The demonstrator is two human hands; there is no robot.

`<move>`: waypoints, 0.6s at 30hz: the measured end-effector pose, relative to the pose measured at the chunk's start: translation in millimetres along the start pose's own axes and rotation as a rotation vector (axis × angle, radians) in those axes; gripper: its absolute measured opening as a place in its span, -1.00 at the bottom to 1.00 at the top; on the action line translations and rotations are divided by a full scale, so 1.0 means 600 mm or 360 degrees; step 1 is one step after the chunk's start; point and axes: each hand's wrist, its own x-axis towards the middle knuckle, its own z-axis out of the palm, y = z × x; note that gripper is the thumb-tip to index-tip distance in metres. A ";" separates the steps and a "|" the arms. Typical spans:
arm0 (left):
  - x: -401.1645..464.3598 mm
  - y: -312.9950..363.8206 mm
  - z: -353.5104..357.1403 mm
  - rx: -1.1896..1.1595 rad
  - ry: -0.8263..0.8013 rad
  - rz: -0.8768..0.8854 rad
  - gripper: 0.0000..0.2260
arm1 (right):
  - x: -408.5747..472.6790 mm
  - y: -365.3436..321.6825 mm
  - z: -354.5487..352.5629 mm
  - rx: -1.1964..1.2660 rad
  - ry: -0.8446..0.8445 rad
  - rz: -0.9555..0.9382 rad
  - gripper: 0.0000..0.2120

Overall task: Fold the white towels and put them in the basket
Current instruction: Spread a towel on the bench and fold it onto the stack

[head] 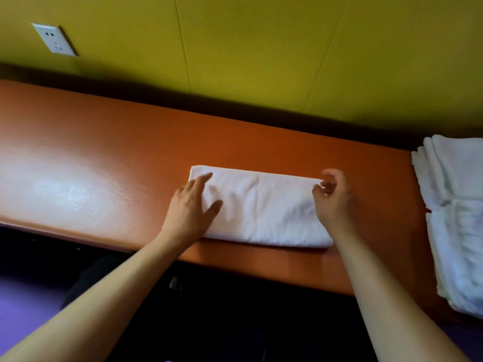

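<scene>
A white towel (261,210) lies folded into a long rectangle on the orange padded bench (104,158), in the middle of the view. My left hand (190,205) rests flat on the towel's left end, fingers straight. At the towel's right end, my right hand (333,194) has its fingers curled at the far right corner; whether it pinches the cloth is unclear. No basket is in view.
A pile of white towels (454,212) lies on the bench at the right edge. A yellow-green wall (261,48) runs behind the bench, with a white socket (55,39) at upper left. The floor below is dark and purple.
</scene>
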 end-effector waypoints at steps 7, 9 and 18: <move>-0.118 0.065 0.093 0.0525 -0.0245 0.0830 -0.52 | -0.035 -0.004 0.031 -0.0740 -0.0688 -0.0552 -0.64; -0.131 0.065 0.098 0.0592 -0.0279 0.0835 -0.45 | -0.050 0.004 0.025 -0.0811 -0.0698 -0.0526 -0.62; -0.118 0.041 0.075 0.0862 -0.0467 0.0684 -0.06 | -0.192 -0.009 0.000 -0.1102 -0.0386 -0.0374 -0.70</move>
